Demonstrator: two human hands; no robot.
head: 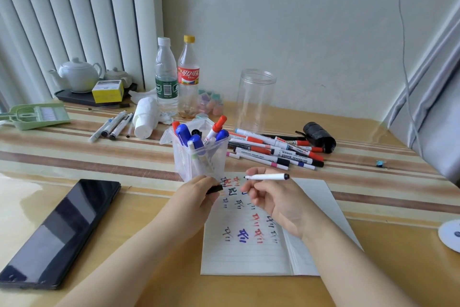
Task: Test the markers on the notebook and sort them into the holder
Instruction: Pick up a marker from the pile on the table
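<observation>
The right hand [271, 197] pinches an uncapped black marker [267, 177] in its grip, just above the far end of the notebook [249, 252] on the counter [149, 244]. The marker's long axis runs left to right, tip pointing left toward the left hand [199, 194], which pinches the black cap [214, 189] close beside that tip. The holder [201, 155] stands just beyond both hands. Recapping likely turns on lining the cap's mouth with that leftward tip.
</observation>
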